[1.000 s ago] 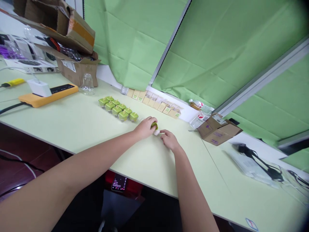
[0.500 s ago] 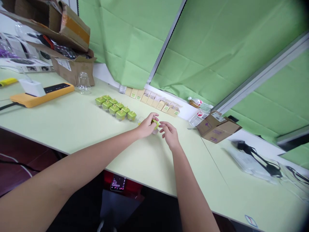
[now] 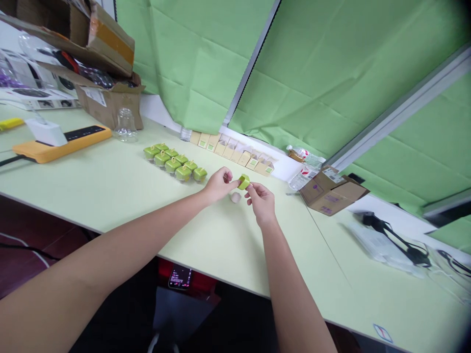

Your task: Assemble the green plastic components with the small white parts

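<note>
A small green lid [image 3: 243, 182] is held up above the table, its hollow side partly turned toward me. My right hand [image 3: 262, 202] pinches it at its right edge between thumb and fingers. From the other side, my left hand [image 3: 220, 186] reaches its thumb to the lid's near left edge, while its curled index finger stands apart from the lid. Below, between the hands, a small pale rounded piece [image 3: 236, 197] rests on the table. To the left sit several clear cups with green lids [image 3: 183, 172] in close rows.
Small cardboard boxes [image 3: 231, 149] line the table's back edge. At the right stand plastic bottles [image 3: 302, 177] and a carton [image 3: 331, 191], with a black cable [image 3: 395, 240] beyond. On the left are an orange power strip [image 3: 62, 147], a clear plastic bottle piece [image 3: 125, 126] and stacked cartons [image 3: 110, 100].
The green lid has risen slightly and shifted right, from my left hand's grasp into my right fingers. The pale piece beneath now shows more fully. My left fingers have loosened.
</note>
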### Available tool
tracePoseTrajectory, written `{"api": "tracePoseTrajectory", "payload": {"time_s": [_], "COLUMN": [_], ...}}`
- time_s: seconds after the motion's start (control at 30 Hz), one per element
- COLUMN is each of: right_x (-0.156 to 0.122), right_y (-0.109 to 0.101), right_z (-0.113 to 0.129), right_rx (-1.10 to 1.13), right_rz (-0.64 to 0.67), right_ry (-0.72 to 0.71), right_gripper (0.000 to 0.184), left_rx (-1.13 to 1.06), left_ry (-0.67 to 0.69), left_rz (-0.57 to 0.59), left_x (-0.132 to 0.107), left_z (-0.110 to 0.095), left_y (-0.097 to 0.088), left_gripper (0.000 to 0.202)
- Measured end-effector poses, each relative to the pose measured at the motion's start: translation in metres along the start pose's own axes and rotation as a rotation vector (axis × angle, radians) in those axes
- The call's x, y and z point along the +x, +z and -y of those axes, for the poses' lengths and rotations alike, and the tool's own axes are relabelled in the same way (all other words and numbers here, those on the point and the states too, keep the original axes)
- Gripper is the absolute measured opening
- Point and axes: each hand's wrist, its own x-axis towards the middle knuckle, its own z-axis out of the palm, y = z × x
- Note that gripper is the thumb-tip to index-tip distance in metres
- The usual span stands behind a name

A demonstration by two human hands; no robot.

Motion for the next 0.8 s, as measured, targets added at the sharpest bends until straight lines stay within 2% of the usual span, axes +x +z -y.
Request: {"api": "tracePoseTrajectory", "payload": {"time_s": [0.1,0.2,0.37,0.67,0.8], "right_x": [0.0002,-0.0010,-0.0021,-0.0024,-0.0026], "right_y": [-0.0008,-0.0002,-0.0010,-0.0026,-0.0030], "right_z": [-0.0001,0.0005,0.0006,-0.0037,-0.0052], "right_rx": [-0.014,-0.044,-0.135,-0.113,-0.161], "right_rz": [0.017,0.001,-0.014,0.027,0.058], "right_ry": [-0.006,-0.061,-0.156,-0.079,-0.073], "right_gripper": [0.033,0.040,0.038,0.034,0.033], "left_rx": [-0.008,0.000,-0.033,-0.171,-0.175], "left_ry": [0.077,0.100,0.011,-0.146,-0.172], "left_rz": [0.126,0.165,0.170,0.235,0.274], "left_x": [0.0006,-0.0002,-0.0009,-0.0062,-0.0052], "left_z": [-0.0019,-0.0036,-0.0001,-0.0026,-0.0019], "left_y": [-0.0028,-0.0028,-0.0023,-0.0085,-0.0101], "left_gripper": [0.016,0.016,0.021,0.028,0.027]}}
